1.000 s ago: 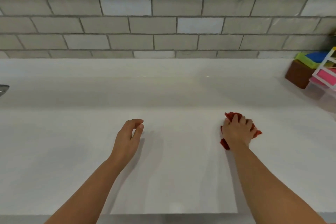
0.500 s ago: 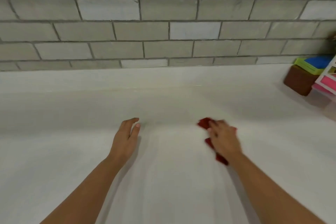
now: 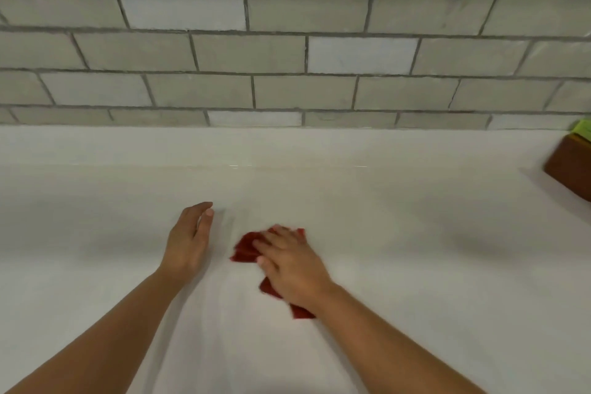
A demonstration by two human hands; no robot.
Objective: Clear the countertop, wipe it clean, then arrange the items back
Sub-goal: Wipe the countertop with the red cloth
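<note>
A dark red cloth [image 3: 246, 248] lies crumpled on the white countertop [image 3: 415, 265], near its middle. My right hand [image 3: 291, 265] presses flat on the cloth with fingers stretched out, and covers most of it. My left hand [image 3: 188, 241] rests on its edge on the counter just left of the cloth, fingers straight and relaxed, holding nothing. A small gap separates the two hands.
A grey brick-tile wall [image 3: 287, 51] runs along the back of the counter. At the far right edge stands a brown block [image 3: 571, 166] with a green item [image 3: 583, 129] on top, both cut off by the frame.
My right hand has slid the red cloth leftward across the counter, close to my left hand. The left hand has stayed put. The view has shifted left.
</note>
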